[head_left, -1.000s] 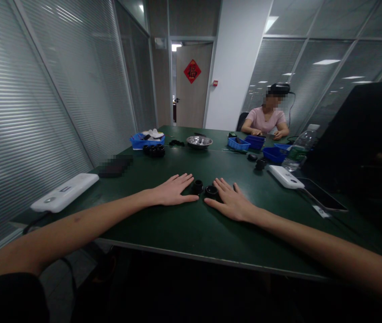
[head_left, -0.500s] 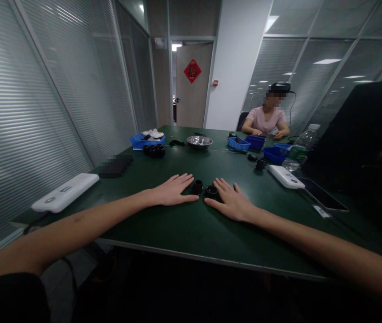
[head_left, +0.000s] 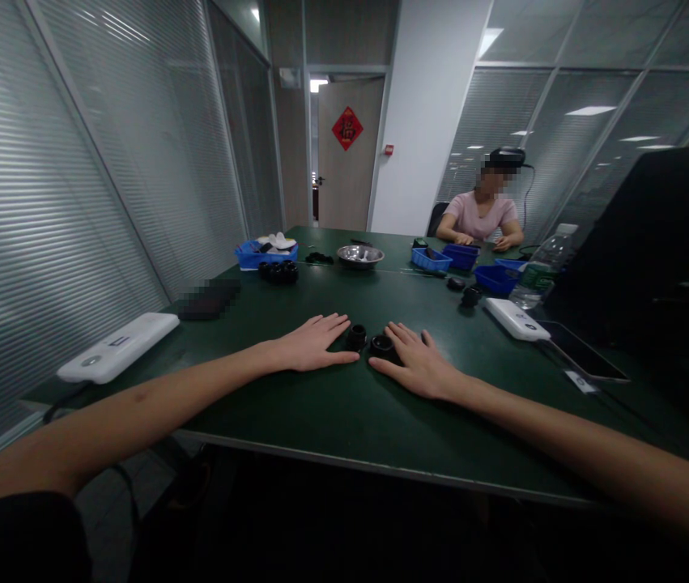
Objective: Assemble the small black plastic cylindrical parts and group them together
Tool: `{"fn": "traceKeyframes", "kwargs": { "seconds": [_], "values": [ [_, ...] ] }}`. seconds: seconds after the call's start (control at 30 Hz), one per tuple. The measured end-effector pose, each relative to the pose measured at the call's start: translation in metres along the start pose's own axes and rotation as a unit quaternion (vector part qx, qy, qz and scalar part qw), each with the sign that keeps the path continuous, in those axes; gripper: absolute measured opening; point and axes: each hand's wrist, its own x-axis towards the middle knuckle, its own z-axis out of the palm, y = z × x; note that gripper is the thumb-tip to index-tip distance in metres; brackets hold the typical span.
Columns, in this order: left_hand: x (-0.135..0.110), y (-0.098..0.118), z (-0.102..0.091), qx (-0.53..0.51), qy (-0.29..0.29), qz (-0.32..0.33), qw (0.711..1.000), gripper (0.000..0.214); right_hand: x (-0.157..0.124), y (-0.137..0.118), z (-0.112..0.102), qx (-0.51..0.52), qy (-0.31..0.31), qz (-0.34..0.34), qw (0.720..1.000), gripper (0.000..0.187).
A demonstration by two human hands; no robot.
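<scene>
My left hand lies flat, palm down, on the dark green table, fingers spread. My right hand lies flat beside it, also palm down. Between the two hands sit two small black cylindrical parts: one by my left fingertips, the other touching my right index finger. Neither hand holds anything.
A white power bank lies at the left, another at the right beside a phone and a water bottle. Blue bins, black parts and a steel bowl stand farther back. A person sits at the far end.
</scene>
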Motion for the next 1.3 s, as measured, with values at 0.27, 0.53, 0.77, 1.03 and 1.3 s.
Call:
{"fn": "traceKeyframes", "kwargs": {
  "seconds": [0.27, 0.53, 0.77, 1.03, 1.3],
  "values": [
    [0.0, 0.0, 0.0002, 0.011, 0.006, 0.003, 1.0, 0.099, 0.0008, 0.0005, 0.0012, -0.009, 0.006, -0.006, 1.0, 0.103],
    [-0.0003, -0.0016, 0.0003, 0.0, 0.002, 0.01, 1.0, 0.095, 0.0001, 0.0023, 0.002, -0.01, 0.006, -0.013, 1.0, 0.101],
    [0.0004, -0.0033, 0.0006, -0.01, 0.0, 0.029, 1.0, 0.083, -0.0002, 0.0013, 0.0002, -0.014, 0.005, -0.015, 1.0, 0.097],
    [-0.0013, -0.0003, -0.0029, -0.011, -0.013, 0.038, 0.999, 0.08, -0.0005, 0.0005, -0.0008, -0.018, 0.001, -0.02, 1.0, 0.094],
    [0.0003, -0.0058, 0.0034, -0.021, -0.024, 0.066, 0.997, 0.074, 0.0009, 0.0015, 0.0012, -0.026, 0.002, -0.018, 0.999, 0.093]
  ]
}}
